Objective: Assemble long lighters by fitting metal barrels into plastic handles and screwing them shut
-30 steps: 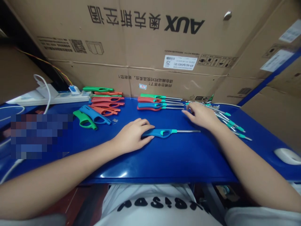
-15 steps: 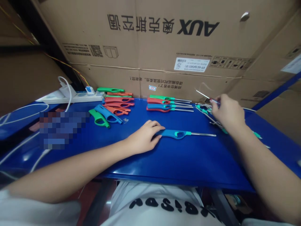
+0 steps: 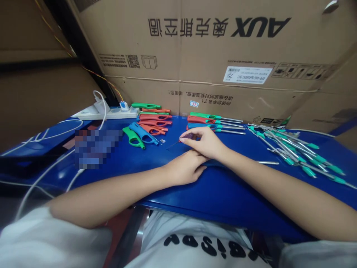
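Observation:
My left hand (image 3: 184, 168) lies on the blue table, its fingers closed on a blue long-nosed lighter (image 3: 268, 162). My right forearm covers most of that lighter; its metal tube sticks out to the right. Just above my left hand, my right hand (image 3: 208, 142) grips a screwdriver (image 3: 190, 136) with a dark red-purple handle. The thin shaft points left and down, toward a few small screws (image 3: 162, 141) on the table. Beside the screws lie a blue handle shell (image 3: 143, 133) and a green handle shell (image 3: 133, 138).
Behind the screws are several red, orange and green shells (image 3: 154, 123). Lighters with metal tubes (image 3: 230, 126) lie in a row at the back. Teal-ended metal tubes (image 3: 295, 149) are heaped at right. A power strip (image 3: 111, 112) with white cables stands left; a cardboard box (image 3: 195, 48) walls the back.
My right hand has swung left with the screwdriver, from near the tube heap to above my left hand. The left hand keeps hold of the blue lighter. The view has shifted slightly left.

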Action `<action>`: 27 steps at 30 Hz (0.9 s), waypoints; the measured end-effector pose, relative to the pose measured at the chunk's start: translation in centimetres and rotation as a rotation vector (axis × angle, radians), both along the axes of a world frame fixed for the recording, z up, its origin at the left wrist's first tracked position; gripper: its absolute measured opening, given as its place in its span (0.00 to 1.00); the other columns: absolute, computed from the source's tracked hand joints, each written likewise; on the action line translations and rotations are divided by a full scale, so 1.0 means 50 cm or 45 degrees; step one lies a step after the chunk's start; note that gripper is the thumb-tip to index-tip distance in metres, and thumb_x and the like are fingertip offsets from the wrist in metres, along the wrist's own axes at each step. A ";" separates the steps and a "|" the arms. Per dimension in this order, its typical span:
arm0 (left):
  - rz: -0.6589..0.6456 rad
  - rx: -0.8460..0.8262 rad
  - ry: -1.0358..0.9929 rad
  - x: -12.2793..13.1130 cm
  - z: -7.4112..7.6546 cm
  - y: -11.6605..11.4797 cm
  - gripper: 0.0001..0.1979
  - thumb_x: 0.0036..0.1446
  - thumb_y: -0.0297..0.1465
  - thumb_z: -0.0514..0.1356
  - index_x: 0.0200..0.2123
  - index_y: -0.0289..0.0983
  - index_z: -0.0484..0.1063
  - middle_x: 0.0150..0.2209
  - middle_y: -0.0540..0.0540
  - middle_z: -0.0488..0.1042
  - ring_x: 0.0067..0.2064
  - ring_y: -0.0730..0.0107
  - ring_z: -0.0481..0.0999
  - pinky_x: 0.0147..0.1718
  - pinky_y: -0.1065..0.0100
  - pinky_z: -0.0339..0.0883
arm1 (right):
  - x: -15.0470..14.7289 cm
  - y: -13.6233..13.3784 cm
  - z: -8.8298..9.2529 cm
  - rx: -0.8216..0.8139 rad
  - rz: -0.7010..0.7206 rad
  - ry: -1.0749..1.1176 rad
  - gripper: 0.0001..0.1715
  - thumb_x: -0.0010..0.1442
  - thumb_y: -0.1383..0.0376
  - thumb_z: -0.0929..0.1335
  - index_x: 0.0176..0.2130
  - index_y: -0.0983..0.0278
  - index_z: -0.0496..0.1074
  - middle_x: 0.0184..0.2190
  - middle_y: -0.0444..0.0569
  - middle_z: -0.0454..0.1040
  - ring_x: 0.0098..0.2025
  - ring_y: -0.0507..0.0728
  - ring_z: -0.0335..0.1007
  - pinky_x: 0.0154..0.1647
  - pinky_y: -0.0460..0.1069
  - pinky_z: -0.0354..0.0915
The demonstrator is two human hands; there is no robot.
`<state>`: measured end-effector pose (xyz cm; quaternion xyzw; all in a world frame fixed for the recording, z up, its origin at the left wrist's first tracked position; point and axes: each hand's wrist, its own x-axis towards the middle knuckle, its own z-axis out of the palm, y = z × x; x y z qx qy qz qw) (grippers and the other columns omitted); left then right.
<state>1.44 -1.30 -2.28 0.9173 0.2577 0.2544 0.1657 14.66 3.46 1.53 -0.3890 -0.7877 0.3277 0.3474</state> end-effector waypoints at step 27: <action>0.221 -0.175 -0.293 0.004 0.004 0.010 0.20 0.61 0.35 0.65 0.55 0.33 0.76 0.50 0.39 0.81 0.50 0.58 0.81 0.52 0.59 0.75 | 0.140 -0.043 0.025 -0.284 -0.455 0.939 0.12 0.58 0.58 0.71 0.29 0.62 0.70 0.19 0.40 0.66 0.19 0.48 0.60 0.17 0.43 0.56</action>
